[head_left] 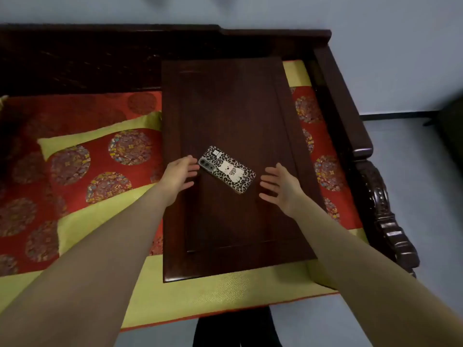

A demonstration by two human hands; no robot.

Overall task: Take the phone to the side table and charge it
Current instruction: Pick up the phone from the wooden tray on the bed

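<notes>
Both bare forearms filled the near part of my view, reaching away from me over the yellow-green border of a cushion (213, 291) with a fine woven key pattern. Beyond that edge sat the bench (233, 101), a low, long rectangular piece of dark reddish-brown wood with a recessed panel and a raised frame, smooth and faintly glossy. It rested on the seat of a wooden couch (350, 116) whose dark arm on the right showed heavy carving near me.

I saw the phone (226, 169) lying flat on the bench, face down and turned diagonally, its case printed in a leopard pattern with a pale cartoon figure and its camera lenses at the left end. My left hand (179, 177) was open, fingers spread, its fingertips just beside or touching the phone's left end; I could not tell which. My right hand (280, 187) was open too, palm turned inward, near the phone's right end but apart from it. Neither hand grasped anything.

Left of the bench lay a pillow (100, 169) of shiny red brocade with round embroidered medallions and yellow-green bands. The seat cover matched it. A plain pale wall rose behind the couch, and pale grey floor showed at the right.
</notes>
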